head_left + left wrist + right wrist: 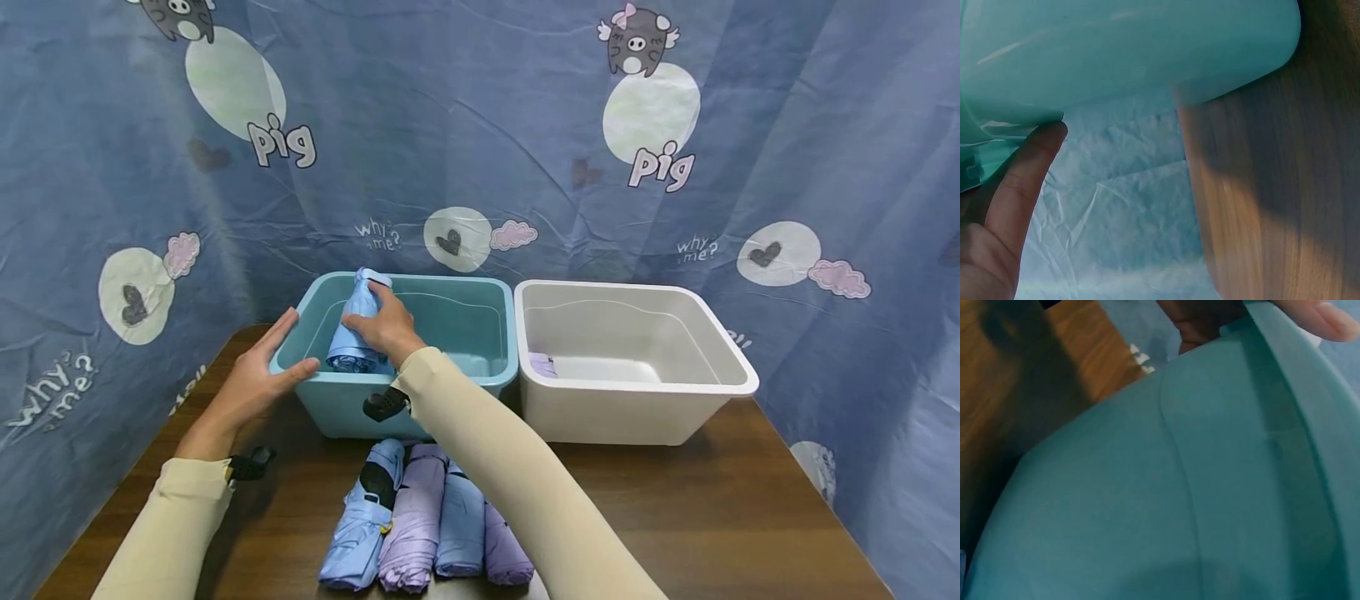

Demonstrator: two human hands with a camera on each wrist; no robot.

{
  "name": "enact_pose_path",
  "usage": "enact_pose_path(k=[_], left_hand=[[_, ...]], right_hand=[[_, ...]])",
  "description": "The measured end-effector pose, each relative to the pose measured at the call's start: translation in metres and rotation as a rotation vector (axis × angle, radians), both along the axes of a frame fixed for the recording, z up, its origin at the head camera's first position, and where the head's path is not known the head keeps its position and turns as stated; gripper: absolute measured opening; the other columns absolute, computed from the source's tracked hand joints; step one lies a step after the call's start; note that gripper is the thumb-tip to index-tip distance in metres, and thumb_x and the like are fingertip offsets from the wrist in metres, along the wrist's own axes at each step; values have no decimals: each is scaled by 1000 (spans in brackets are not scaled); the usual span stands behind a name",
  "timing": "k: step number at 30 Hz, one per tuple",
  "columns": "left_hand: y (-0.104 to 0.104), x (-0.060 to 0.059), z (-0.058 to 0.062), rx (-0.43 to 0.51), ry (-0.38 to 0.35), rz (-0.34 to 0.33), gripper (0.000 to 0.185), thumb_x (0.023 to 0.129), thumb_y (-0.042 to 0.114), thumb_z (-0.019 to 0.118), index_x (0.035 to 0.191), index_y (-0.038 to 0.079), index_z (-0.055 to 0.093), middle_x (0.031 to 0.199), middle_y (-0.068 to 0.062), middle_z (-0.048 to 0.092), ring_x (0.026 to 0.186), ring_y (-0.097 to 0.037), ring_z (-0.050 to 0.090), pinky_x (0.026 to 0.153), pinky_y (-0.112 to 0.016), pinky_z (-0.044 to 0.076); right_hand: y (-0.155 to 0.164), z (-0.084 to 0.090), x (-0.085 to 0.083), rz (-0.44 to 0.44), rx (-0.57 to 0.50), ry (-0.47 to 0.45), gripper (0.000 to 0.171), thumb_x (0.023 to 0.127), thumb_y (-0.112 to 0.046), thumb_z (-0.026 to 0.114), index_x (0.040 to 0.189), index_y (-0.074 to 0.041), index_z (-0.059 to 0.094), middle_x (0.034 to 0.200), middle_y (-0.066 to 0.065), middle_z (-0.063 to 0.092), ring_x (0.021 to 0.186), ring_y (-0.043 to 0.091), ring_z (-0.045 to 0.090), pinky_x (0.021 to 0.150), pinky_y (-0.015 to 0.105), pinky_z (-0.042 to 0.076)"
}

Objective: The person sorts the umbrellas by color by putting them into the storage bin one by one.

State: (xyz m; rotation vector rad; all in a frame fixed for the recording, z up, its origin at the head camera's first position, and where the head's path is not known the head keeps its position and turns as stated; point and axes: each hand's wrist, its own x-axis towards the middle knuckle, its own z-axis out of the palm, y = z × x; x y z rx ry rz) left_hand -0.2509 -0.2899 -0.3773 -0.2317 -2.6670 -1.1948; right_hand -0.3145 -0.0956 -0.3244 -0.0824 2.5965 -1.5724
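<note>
A teal bin (480, 379) stands on the wooden table beside a white bin (675, 387). My right hand (380, 323) reaches into the teal bin and grips a folded light blue umbrella (354, 332) that leans against the bin's left wall. My left hand (261, 368) rests with straight fingers on the bin's front left corner, thumb on the rim. In the left wrist view one finger (1022, 181) touches the teal bin (1129, 50). The right wrist view is filled by the teal bin (1179, 487), with a fingertip (1329, 315) over its rim.
Several folded blue and purple umbrellas (423, 521) lie side by side on the table (712, 517) near its front edge. A small purple umbrella (542, 364) lies in the white bin. A blue printed cloth (480, 125) hangs close behind and beside the table.
</note>
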Motion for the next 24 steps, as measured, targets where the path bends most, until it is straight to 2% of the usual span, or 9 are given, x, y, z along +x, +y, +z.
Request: enact_pose_path(k=[5,11,24], left_hand=[[0,-2,0,6,0,1,88,89,46,63,156,26,9,162,-3,7,142,-47,17,98,-74,24],[0,-2,-3,7,-2,-7,89,89,45,64,156,25,10,162,-2,7,142,-46,16,99,-74,23],[-3,-3,-5,14,29,-14,88,89,43,65,156,22,11,162,-4,9,143,-45,17,100,-73,23]], right_hand=[[-3,-3,-1,9,40,4,65,85,-37,73,143,-41,43,138,1,51,111,19,51,90,37,47],[-5,-8,-2,33,122,-12,66,85,-39,73,144,-40,42,141,-1,49,119,20,49,95,38,45],[-8,-12,-2,55,181,12,67,85,-38,74,144,-35,44,142,-1,49,121,21,49,98,39,44]])
